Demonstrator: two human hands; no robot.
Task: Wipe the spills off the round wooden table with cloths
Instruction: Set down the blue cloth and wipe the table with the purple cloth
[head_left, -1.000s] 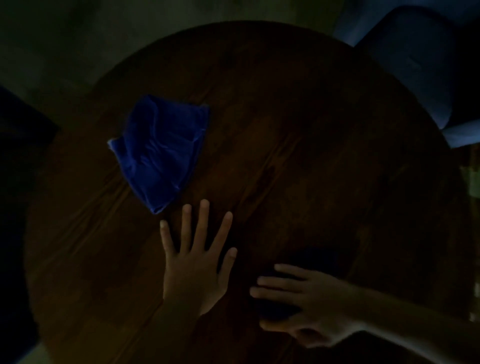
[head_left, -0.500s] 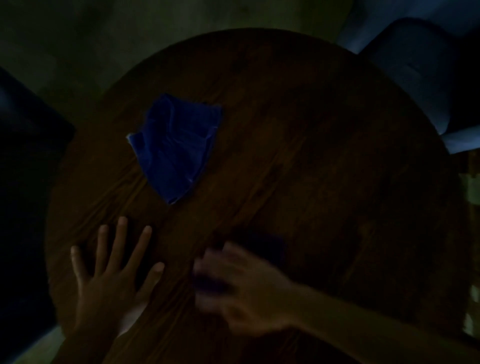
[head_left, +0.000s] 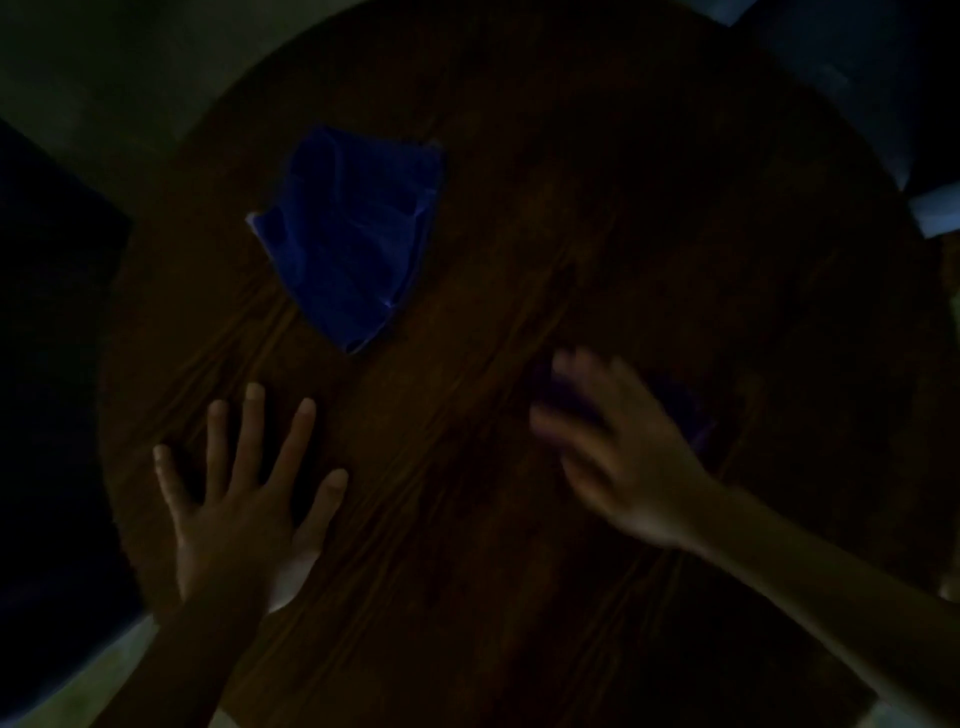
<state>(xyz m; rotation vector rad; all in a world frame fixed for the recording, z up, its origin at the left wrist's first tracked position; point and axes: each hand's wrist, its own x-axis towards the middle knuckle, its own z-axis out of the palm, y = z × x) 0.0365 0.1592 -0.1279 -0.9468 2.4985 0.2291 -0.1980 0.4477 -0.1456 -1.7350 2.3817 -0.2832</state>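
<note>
The scene is very dark. A round wooden table (head_left: 597, 218) fills the view. A crumpled blue cloth (head_left: 353, 234) lies on its far left part, untouched. My left hand (head_left: 244, 499) rests flat on the near left of the table, fingers spread, holding nothing. My right hand (head_left: 618, 457) is blurred by motion at the near centre-right and presses on a dark cloth (head_left: 685, 415), of which only a purple-blue edge shows under the fingers. Spills cannot be made out in this light.
A blue-grey chair (head_left: 857, 88) stands at the table's far right edge. A dark shape (head_left: 52, 364) sits off the left side. Pale floor (head_left: 72, 686) shows at the bottom left.
My right hand has swept the dark cloth rightward and farther across the table. My left hand slid left a second ago and has since stayed flat. The blue cloth has not moved.
</note>
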